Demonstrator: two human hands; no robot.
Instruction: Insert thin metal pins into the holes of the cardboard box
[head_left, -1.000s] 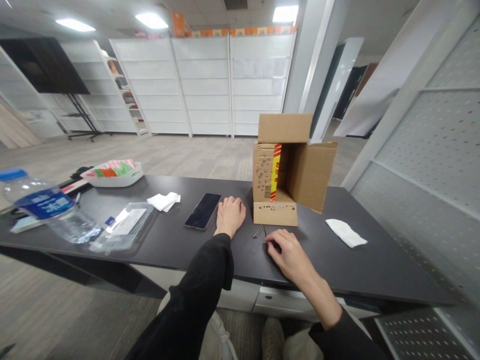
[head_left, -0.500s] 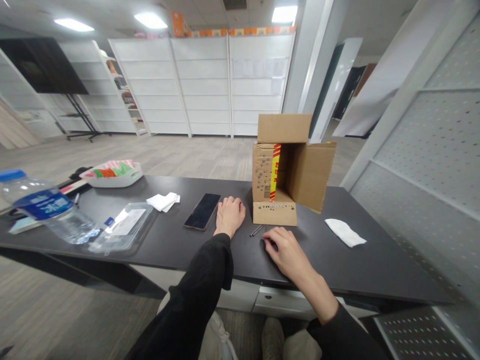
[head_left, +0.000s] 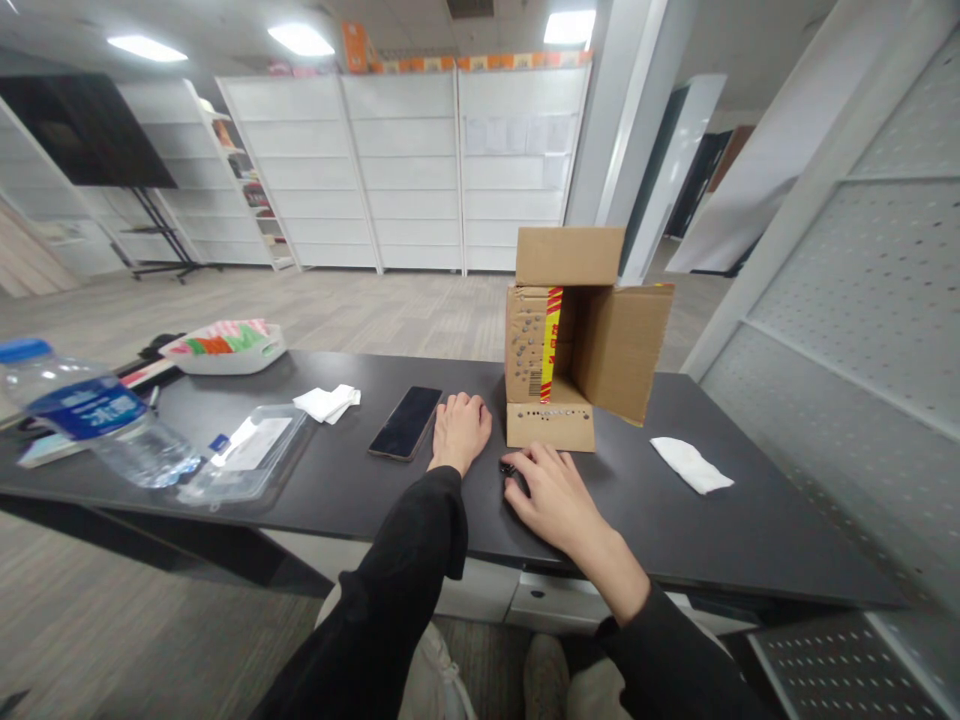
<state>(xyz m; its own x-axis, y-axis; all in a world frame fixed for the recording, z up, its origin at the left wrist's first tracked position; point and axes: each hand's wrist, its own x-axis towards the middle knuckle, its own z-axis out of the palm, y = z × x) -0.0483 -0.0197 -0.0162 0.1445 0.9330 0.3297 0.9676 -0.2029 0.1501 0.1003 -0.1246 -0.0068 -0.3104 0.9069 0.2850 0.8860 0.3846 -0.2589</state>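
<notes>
My left hand lies palm down on the dark table, loosely bent fingers beside a black phone, holding nothing. In front of the cardboard box, my right hand has its thumb and fingertips around some small, thin metal rods. Most of the rods are covered by the fingers. The open cardboard box has its flaps spread, and red-yellow tape runs down its front. Small round metal-looking spots dot its left front panel, and a row of holes marks the lower flap.
On the left are a water bottle, a clear plastic case, folded tissue and a white tray with colourful packets. A white tissue lies on the right. A perforated panel stands beyond the table's right end.
My right hand has shifted left and slightly away from me, and its fingers now cover most of the metal rods. My left hand stays in place.
</notes>
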